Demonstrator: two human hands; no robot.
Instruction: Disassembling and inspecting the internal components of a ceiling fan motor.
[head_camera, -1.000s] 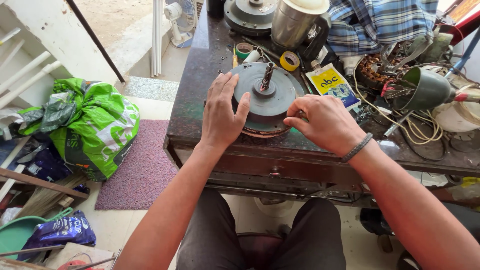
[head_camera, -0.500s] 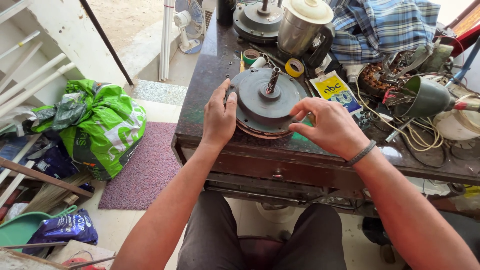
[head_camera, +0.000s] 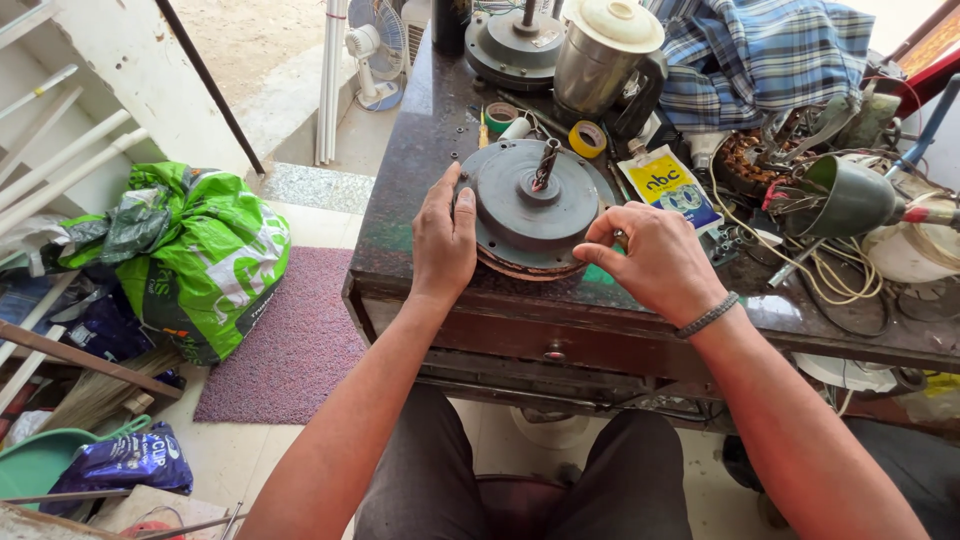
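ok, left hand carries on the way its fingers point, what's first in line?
Left hand already rests on the grey round motor housing. Straight on, away from the person, probably the tape rolls, then the second motor; depth unclear.
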